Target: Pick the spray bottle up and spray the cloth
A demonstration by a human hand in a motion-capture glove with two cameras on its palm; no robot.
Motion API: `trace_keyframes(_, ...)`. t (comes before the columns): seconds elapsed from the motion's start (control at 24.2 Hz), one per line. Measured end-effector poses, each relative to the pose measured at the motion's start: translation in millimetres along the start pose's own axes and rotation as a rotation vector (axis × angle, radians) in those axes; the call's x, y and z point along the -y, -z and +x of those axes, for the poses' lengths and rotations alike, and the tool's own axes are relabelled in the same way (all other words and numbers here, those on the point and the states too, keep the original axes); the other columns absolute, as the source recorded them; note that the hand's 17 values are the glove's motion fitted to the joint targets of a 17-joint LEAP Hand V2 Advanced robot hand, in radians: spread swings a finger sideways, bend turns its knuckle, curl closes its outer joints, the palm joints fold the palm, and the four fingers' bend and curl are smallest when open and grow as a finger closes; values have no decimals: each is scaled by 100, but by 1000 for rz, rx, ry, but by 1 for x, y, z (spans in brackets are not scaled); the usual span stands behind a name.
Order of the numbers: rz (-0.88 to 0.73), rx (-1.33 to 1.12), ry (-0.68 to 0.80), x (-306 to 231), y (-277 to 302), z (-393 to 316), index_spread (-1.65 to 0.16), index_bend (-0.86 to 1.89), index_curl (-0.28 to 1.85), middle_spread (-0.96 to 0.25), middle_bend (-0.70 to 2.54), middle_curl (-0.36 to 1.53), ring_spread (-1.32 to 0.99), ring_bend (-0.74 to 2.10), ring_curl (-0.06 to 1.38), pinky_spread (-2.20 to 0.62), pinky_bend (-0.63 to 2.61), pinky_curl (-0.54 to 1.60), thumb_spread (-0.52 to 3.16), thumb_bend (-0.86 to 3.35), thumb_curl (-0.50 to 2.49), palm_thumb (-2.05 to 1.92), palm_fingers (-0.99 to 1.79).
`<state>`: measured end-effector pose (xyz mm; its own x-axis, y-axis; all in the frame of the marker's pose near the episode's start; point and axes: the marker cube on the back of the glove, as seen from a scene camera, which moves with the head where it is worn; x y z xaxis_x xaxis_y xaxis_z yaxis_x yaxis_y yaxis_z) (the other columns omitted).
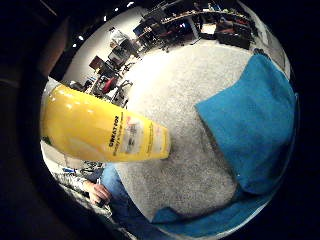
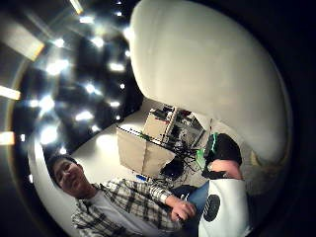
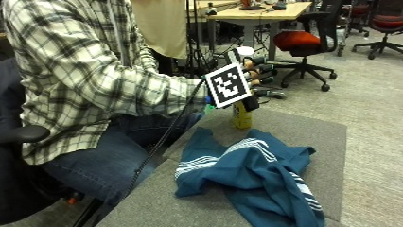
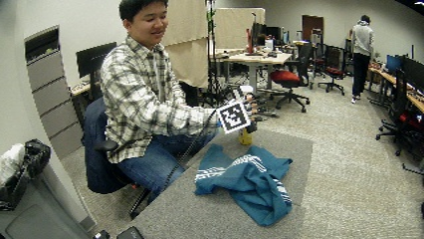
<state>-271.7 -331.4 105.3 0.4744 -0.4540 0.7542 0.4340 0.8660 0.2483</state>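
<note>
Outside view, right hand (image 3: 252, 71) gripping spray bottle (image 3: 241, 116)

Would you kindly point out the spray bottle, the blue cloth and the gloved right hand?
spray bottle (image 1: 100, 132): little finger side palm view, on its yellow body.
blue cloth (image 3: 252, 170): outside view, on the middle of its folds.
right hand (image 3: 255, 71): outside view, on the fingers curled round the bottle's top.

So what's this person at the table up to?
A seated person holds a yellow spray bottle in the gloved right hand, fingers curled round its upper part. The bottle looks lifted just off the grey table, though its base stays low. A rumpled teal cloth with white stripes lies on the table nearby. Whether any spray has come out, the pictures don't show.
</note>
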Motion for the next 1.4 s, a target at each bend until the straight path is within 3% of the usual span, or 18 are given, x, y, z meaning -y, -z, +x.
trace_keyframes(0.45,-59,-128,-15,-5,9,-1,-41,12,25,-16,11,35,-2,19,34,17,53,35,88,-4,66,86,-18)
trace_keyframes(0.78,-226,-477,-23,-40,65,-21,-42,13,23,-14,11,29,2,21,33,18,53,34,89,-4,62,81,-17)
trace_keyframes(1.2,-267,-982,-403,-130,191,-55,-40,21,28,-15,15,26,5,23,33,19,45,31,99,-8,53,47,-3)
trace_keyframes(1.4,-229,-1052,-513,-165,224,-70,-40,16,28,-14,15,25,9,23,33,19,47,30,103,-3,51,45,-6)
